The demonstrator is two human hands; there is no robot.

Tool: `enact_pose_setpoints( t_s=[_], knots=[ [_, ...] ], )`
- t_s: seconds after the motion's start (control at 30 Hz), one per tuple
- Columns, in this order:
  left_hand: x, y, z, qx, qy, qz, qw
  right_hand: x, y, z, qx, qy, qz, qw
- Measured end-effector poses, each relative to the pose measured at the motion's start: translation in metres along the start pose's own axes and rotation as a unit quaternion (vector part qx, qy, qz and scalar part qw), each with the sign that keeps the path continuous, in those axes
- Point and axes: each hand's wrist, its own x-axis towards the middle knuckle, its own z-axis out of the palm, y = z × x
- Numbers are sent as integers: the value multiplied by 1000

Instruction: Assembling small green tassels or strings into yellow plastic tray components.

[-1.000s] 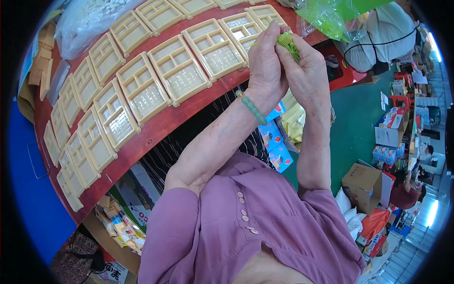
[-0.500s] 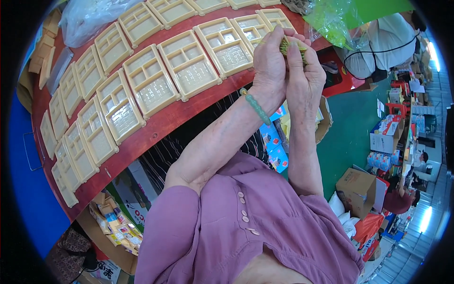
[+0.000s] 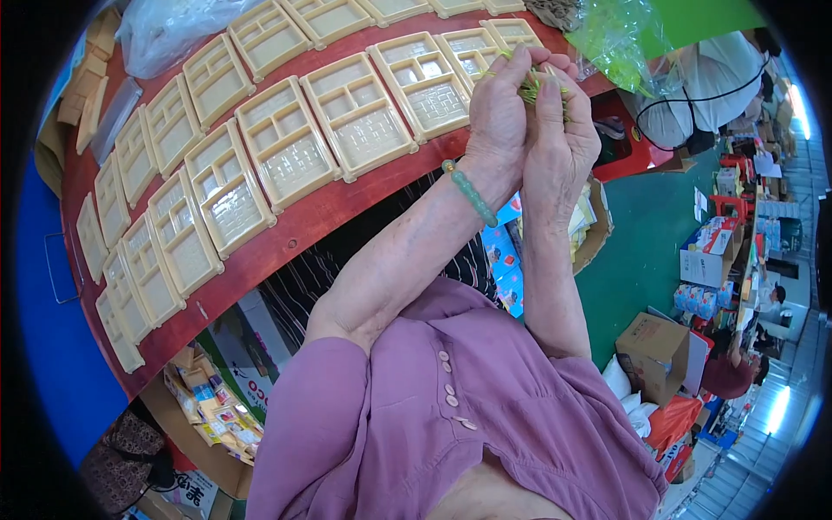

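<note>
My left hand (image 3: 497, 117), with a green beaded bracelet (image 3: 471, 195) at its wrist, is closed on a bunch of thin green strands (image 3: 530, 86). Against it, my right hand (image 3: 565, 130) curls round the same bunch with its thumb on top. Stray strand ends poke out between the fingers; what they are exactly I cannot make out. Both hands hover over the right part of the red table (image 3: 290, 245). Two curved rows of cream divided trays (image 3: 357, 121) lie there, with no contents visible in them; the nearest one (image 3: 422, 85) is beside my left hand.
Clear plastic with bright green pieces (image 3: 620, 43) lies at the table's far right. A plastic bag (image 3: 178, 35) sits at the far left. Below the table edge stands a carton of small packets (image 3: 212, 403). A red stool (image 3: 628, 143) and cardboard box (image 3: 652, 357) stand to the right.
Both hands stay together and have shifted slightly right. The grip on the strands has changed a little, and more strand ends spread out between the fingers. The trays look unchanged.
</note>
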Motion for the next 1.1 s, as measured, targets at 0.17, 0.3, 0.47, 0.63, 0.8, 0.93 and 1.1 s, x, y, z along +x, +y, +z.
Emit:
enact_pose_setpoints(
  t_s=[0.17,0.3,0.47,0.63,0.8,0.93,1.1],
  knots=[
    [0,2,0,-26,-16,-44,999,-4,-6,0,12,-6,1,1000],
    [-2,2,1,-48,-17,-55,997,-5,-13,5,29,21,3,999],
    [-4,8,4,-90,5,-66,994,-7,-10,8,-21,26,-62,998],
    [-6,10,0,-84,7,-73,994,-9,-12,7,-12,7,-32,999],
    [-11,10,-12,-154,-30,-157,975,-5,-15,3,-62,-3,-93,994],
    [-19,8,-14,-137,13,-141,980,-5,-20,-1,-39,-7,-55,998],
    [-24,8,-10,-146,8,-136,980,-4,-26,-1,-20,-5,-34,999]
  ],
)
